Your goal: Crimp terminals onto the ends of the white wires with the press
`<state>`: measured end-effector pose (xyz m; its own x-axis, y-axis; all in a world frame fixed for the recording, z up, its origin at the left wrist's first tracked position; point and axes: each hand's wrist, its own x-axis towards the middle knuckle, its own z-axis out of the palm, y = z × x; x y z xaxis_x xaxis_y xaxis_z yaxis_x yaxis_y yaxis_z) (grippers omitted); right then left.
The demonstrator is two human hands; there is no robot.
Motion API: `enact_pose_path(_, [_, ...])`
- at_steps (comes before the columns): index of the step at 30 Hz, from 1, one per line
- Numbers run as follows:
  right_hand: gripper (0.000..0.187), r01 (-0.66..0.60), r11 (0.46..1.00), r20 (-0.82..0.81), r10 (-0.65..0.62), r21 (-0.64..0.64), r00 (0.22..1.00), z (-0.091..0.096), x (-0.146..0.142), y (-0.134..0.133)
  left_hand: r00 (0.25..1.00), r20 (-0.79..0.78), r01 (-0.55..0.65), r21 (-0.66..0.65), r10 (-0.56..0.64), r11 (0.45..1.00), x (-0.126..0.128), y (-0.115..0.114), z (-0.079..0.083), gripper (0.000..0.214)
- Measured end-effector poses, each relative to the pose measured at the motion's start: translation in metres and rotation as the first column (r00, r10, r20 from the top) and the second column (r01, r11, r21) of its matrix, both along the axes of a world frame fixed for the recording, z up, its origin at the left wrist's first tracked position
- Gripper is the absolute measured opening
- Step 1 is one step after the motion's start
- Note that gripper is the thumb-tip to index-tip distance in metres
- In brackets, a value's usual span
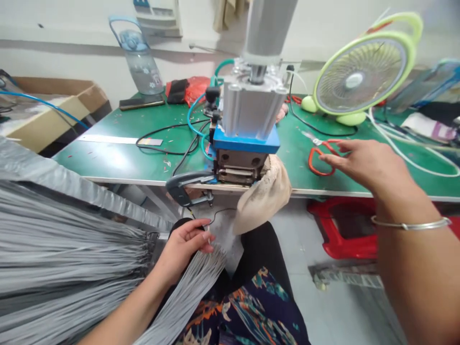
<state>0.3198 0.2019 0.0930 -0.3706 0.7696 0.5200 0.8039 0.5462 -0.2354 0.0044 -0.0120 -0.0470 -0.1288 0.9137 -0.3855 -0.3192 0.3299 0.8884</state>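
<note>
My left hand (187, 242) is closed around a bundle of grey cables (187, 292) that lies across my lap, below the table edge. My right hand (359, 160) is stretched out over the green table (118, 158), fingers extended and apart, right beside the red-handled scissors (321, 155); nothing is in it. A silver bangle circles that wrist. Between the hands a pneumatic press machine (247, 124) with a blue plate is mounted at the table's front edge, and a beige cloth (264, 196) hangs under it.
A large mass of grey cables (61, 249) fills the left. On the table stand a green fan (362, 72), a water bottle (138, 57), a phone (142, 101) and black wires. A cardboard box (46, 110) is at far left, a red stool (341, 230) under the table.
</note>
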Motion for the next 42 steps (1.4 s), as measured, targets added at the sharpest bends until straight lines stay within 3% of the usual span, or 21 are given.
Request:
enact_pose_path(2, [0.026,0.159,0.985,0.021,-0.161,0.068,0.987,0.0,-0.021,-0.024,0.999,-0.053,0.0,0.007,0.0,1.0,-0.002,0.002,0.003,0.031])
enact_pose_path(3, [0.023,0.142,0.989,-0.034,-0.14,0.038,0.99,-0.006,-0.037,-0.045,0.996,-0.086,0.004,0.006,-0.003,1.0,-0.002,0.004,0.005,0.028])
enact_pose_path(4, [0.021,0.038,0.998,-0.106,-0.043,-0.052,0.993,-0.015,-0.056,-0.068,0.993,-0.117,0.009,0.004,-0.009,1.0,-0.002,0.006,0.007,0.026])
enact_pose_path(5, [0.021,-0.127,0.972,-0.185,0.09,-0.196,0.979,-0.028,-0.075,-0.091,0.99,-0.14,0.01,0.005,-0.009,1.0,-0.001,0.007,0.009,0.024])
enact_pose_path(6, [0.02,-0.282,0.876,-0.213,0.212,-0.391,0.954,-0.042,-0.095,-0.113,0.988,-0.152,0.004,0.011,-0.002,1.0,-0.001,0.009,0.011,0.023])
enact_pose_path(7, [0.019,-0.353,0.783,-0.252,0.255,-0.513,0.933,-0.058,-0.113,-0.131,0.989,-0.15,-0.008,0.024,0.012,1.0,0.001,0.011,0.013,0.021])
enact_pose_path(9, [0.026,-0.44,0.619,-0.396,0.217,-0.65,0.892,-0.087,-0.145,-0.153,0.992,-0.117,-0.04,0.061,0.047,0.997,0.003,0.013,0.016,0.016])
enact_pose_path(11, [0.026,-0.6,0.411,-0.613,0.116,-0.686,0.781,-0.108,-0.165,-0.16,0.992,-0.098,-0.075,0.084,0.083,0.994,0.003,0.013,0.017,0.015])
enact_pose_path(12, [0.027,-0.654,0.339,-0.684,0.039,-0.677,0.728,-0.115,-0.171,-0.16,0.99,-0.111,-0.083,0.081,0.092,0.993,0.003,0.013,0.018,0.016])
enact_pose_path(14, [0.029,-0.698,0.282,-0.739,-0.064,-0.658,0.671,-0.122,-0.175,-0.158,0.983,-0.158,-0.079,0.065,0.089,0.995,0.0,0.011,0.018,0.017])
enact_pose_path(16, [0.029,-0.686,0.287,-0.725,-0.045,-0.668,0.687,-0.122,-0.172,-0.158,0.985,-0.16,-0.054,0.062,0.063,0.997,-0.002,0.011,0.017,0.02])
enact_pose_path(19, [0.028,-0.65,0.342,-0.672,0.065,-0.679,0.737,-0.116,-0.167,-0.162,0.999,-0.031,-0.026,0.039,0.027,0.999,-0.003,0.011,0.017,0.025])
enact_pose_path(22, [0.029,-0.655,0.338,-0.69,0.019,-0.676,0.723,-0.108,-0.164,-0.16,0.993,0.116,-0.04,0.002,0.04,0.999,-0.005,0.011,0.021,0.022])
enact_pose_path(25, [0.027,-0.739,0.301,-0.795,-0.15,-0.603,0.587,-0.094,-0.161,-0.149,0.98,0.176,-0.105,0.036,0.097,0.994,-0.01,0.007,0.03,0.024])
enact_pose_path(29, [0.02,-0.828,0.337,-0.87,-0.377,-0.448,0.318,-0.071,-0.157,-0.129,0.983,0.11,-0.161,0.119,0.148,0.98,-0.018,0.002,0.04,0.017])
enact_pose_path(34, [0.015,-0.863,0.4,-0.854,-0.517,-0.307,0.064,-0.06,-0.162,-0.116,0.979,0.079,-0.2,0.16,0.189,0.967,-0.021,0.0,0.044,0.012])
enact_pose_path(38, [0.012,-0.847,0.444,-0.812,-0.583,-0.293,-0.024,-0.06,-0.168,-0.113,0.97,0.076,-0.239,0.142,0.23,0.961,-0.021,0.0,0.046,0.015])
enact_pose_path(42, [0.011,-0.843,0.441,-0.765,-0.641,-0.307,-0.057,-0.055,-0.171,-0.113,0.964,0.062,-0.267,0.142,0.26,0.953,-0.021,0.001,0.047,0.017])
